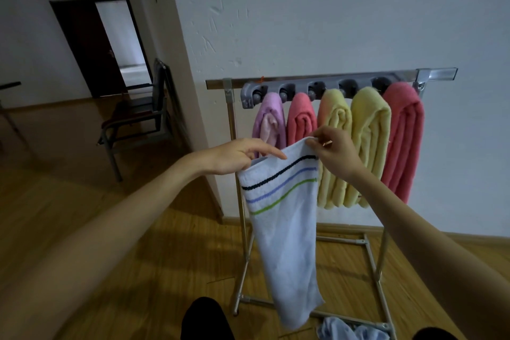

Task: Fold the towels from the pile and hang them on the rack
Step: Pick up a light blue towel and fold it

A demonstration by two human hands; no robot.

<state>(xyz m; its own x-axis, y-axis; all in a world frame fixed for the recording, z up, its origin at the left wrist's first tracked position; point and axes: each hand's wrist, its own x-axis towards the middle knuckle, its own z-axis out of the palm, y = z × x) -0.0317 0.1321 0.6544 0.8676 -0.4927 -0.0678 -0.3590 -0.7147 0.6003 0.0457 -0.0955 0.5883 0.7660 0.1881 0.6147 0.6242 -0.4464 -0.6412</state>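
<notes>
Before the metal clothes rack (234, 119), both hands hold up a white terry towel with black, blue and green stripes (287, 229): the left hand (237, 157) grips its left top edge, the right hand (331, 152) pinches the right corner; five rolled coloured towels (369, 141) hang behind

Five hung towels (342, 143) crowding the rack (317, 83) holders side by side, open space beneath them between the uprights, chair (138, 119) well left.
</notes>
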